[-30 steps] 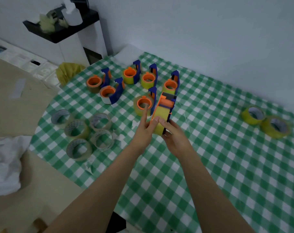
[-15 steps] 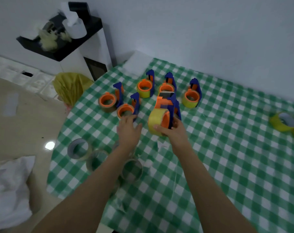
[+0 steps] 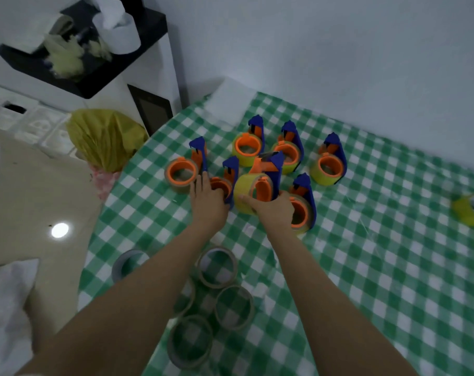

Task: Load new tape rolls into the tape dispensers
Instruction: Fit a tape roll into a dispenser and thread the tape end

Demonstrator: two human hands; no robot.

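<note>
Several blue-and-orange tape dispensers stand grouped on the green checked tablecloth [image 3: 366, 267]. My right hand [image 3: 274, 210] grips one loaded dispenser [image 3: 260, 185] with a yellow roll, holding it among the others. My left hand [image 3: 207, 199] rests with straight fingers on the small dispenser [image 3: 226, 180] just left of it, one finger near the brown-roll dispenser [image 3: 181, 173]. Another loaded dispenser [image 3: 302, 204] sits right behind my right hand. A spare yellow tape roll [image 3: 469, 210] lies at the far right edge.
Several empty cardboard tape cores [image 3: 217, 263] lie near the table's front left, under my left forearm. A yellow bag [image 3: 103, 137] and a white cabinet with a black shelf [image 3: 89, 58] stand left of the table. The wall runs close behind the dispensers.
My right hand has carried the yellow-roll dispenser forward into the group. My left hand let go of it and moved left onto the small dispenser. The camera moved closer.
</note>
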